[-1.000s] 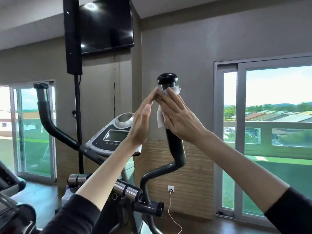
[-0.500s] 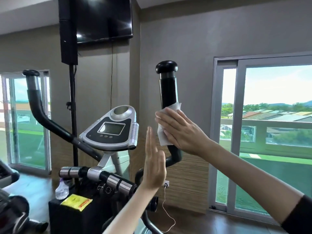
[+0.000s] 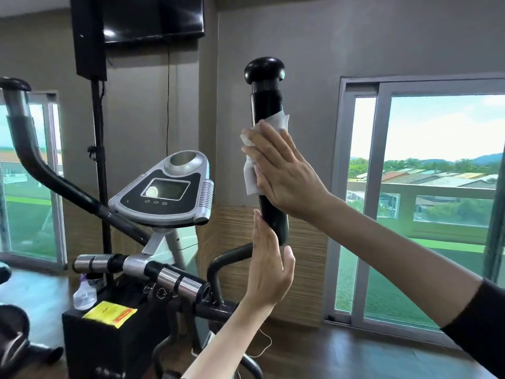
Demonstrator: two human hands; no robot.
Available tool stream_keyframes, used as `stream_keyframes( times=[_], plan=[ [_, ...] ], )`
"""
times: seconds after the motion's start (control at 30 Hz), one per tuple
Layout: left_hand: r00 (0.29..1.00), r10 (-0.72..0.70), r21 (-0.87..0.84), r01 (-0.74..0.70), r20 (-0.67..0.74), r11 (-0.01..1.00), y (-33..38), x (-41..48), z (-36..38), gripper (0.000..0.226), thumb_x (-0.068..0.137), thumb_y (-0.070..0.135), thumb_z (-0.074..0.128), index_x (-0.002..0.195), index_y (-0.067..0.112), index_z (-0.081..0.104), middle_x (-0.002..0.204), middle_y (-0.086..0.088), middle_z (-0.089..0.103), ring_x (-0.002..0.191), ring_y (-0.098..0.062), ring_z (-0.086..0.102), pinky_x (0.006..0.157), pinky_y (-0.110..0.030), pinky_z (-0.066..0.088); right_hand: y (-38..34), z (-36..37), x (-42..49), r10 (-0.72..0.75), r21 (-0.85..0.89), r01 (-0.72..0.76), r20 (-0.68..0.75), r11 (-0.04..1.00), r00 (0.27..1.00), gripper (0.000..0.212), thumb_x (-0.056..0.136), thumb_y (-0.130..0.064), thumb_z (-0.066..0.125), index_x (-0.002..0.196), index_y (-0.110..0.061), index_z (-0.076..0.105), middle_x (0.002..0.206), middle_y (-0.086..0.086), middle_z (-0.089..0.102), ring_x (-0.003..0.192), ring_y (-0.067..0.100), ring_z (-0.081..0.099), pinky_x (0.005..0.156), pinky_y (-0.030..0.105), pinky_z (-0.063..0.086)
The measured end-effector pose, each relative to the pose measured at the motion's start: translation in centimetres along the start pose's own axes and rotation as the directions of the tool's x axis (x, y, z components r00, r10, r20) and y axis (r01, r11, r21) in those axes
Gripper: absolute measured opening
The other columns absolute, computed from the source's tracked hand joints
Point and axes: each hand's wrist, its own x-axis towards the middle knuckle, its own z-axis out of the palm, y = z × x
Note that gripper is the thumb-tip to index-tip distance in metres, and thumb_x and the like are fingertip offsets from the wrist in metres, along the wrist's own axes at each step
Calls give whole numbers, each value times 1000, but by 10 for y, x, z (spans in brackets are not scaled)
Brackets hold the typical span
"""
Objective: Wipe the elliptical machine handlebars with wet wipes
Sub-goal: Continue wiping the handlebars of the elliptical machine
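1. Left hand (image 3: 269, 266) is nearest and low in the centre. It is upright and flat with the fingers straight and together, and it holds nothing. The fingertips reach the left edge of the handlebar grip and look to be touching it.
2. Right hand (image 3: 287, 173) is higher up, with a dark sleeve at the forearm. Its fingers are straight and spread, not curled round anything. The palm and fingers press the wet wipe (image 3: 250, 177) flat on the grip.
3. The wet wipe is white and crumpled, and it sits mid-height on the right handlebar (image 3: 266, 105). It is partly wrapped round the bar, with edges sticking out above and to the left of the fingers.
4. The right handlebar is a black upright grip with a round black knob (image 3: 264, 69) on top. The stretch above the wipe is bare, and the bar bends left below the grip.
5. A chrome crossbar (image 3: 153, 272) runs low to the left of the left hand.
6. The console (image 3: 166, 192) is grey and black with a small screen, tilted, left of the wipe.
7. A black box (image 3: 109, 348) at lower left has a yellow label (image 3: 109, 314) on top, with a spray bottle (image 3: 84, 292) beside the label.
8. The left handlebar (image 3: 24, 138) curves up at the far left.
9. A speaker (image 3: 88, 36) on a pole and a TV (image 3: 153, 17) are on the back wall.
10. A sliding window (image 3: 437, 187) is on the right.
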Motion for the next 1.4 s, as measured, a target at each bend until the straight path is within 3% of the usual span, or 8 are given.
stream_keyframes(
  times=[0.37, 0.57, 0.8, 0.93, 1.0, 1.1, 1.23, 1.4],
  plan=[
    [997, 7, 122, -16, 75, 992, -22, -3, 0, 74, 93, 13, 39, 146, -6, -9, 154, -10, -12, 144, -6, -20, 119, -23, -5, -7, 8, -32, -93, -125, 100, 66, 987, 994, 39, 97, -16, 40, 132, -5, 50, 143, 10, 44, 138, 23, 26, 117, 36, 9],
    [995, -5, 119, -7, 100, 993, -32, -8, 9, 75, 95, 14, 37, 142, 1, -20, 154, -7, -19, 144, -7, -21, 120, -25, -5, -6, 2, -2, 30, -57, -31, -34, 998, 999, 35, 100, -14, 35, 129, -2, 51, 145, 14, 41, 139, 30, 25, 117, 41, 15],
    [986, -85, 98, 71, 144, 993, -49, -15, 32, 73, 96, 16, 35, 146, -1, -16, 155, -9, -19, 145, -12, -19, 119, -24, -4, -14, 28, -44, -56, -152, 47, -55, 987, 997, 37, 95, -9, 43, 131, 0, 50, 144, 12, 41, 138, 26, 24, 118, 39, 8],
    [990, -51, 107, 38, 128, 994, -55, -16, 37, 73, 95, 13, 38, 149, 2, -11, 155, -7, -17, 146, -12, -15, 120, -27, -1, -16, 55, -87, -182, -362, 182, 34, 914, 983, 48, 94, -14, 41, 141, -7, 32, 146, 2, 27, 145, 13, -5, 117, 36, 1],
    [990, -43, 102, 29, 135, 994, -57, -16, 37, 72, 96, 14, 37, 149, 2, -11, 156, -8, -15, 145, -10, -16, 121, -27, 0, -13, 59, -91, -194, -393, 188, 25, 900, 981, 49, 94, -15, 41, 141, -8, 30, 146, 1, 27, 144, 10, -10, 117, 35, 0],
    [986, -48, 115, 29, 161, 993, -59, -18, 35, 69, 97, 15, 36, 149, -1, -7, 159, -17, -5, 144, -12, -13, 121, -29, 1, -10, 55, -84, -223, -400, 211, 16, 892, 975, 47, 96, -17, 44, 140, -9, 33, 146, 2, 28, 145, 11, -3, 118, 34, -1],
    [984, -44, 97, 27, 171, 995, -59, -17, 33, 69, 98, 15, 35, 148, -2, -9, 159, -17, -8, 143, -11, -16, 121, -29, 0, -12, 42, -63, -201, -291, 165, -98, 942, 975, 42, 95, -13, 47, 136, -7, 38, 144, 6, 29, 135, 22, 27, 119, 32, 2],
    [988, -52, 83, 40, 145, 996, -63, -18, 40, 70, 98, 16, 34, 148, 0, -13, 159, -14, -12, 144, -11, -16, 120, -27, 0, -12, 49, -66, -207, -325, 144, -168, 935, 964, 39, 94, -12, 48, 131, -7, 40, 140, 7, 32, 135, 24, 25, 119, 34, 4]
  ],
)
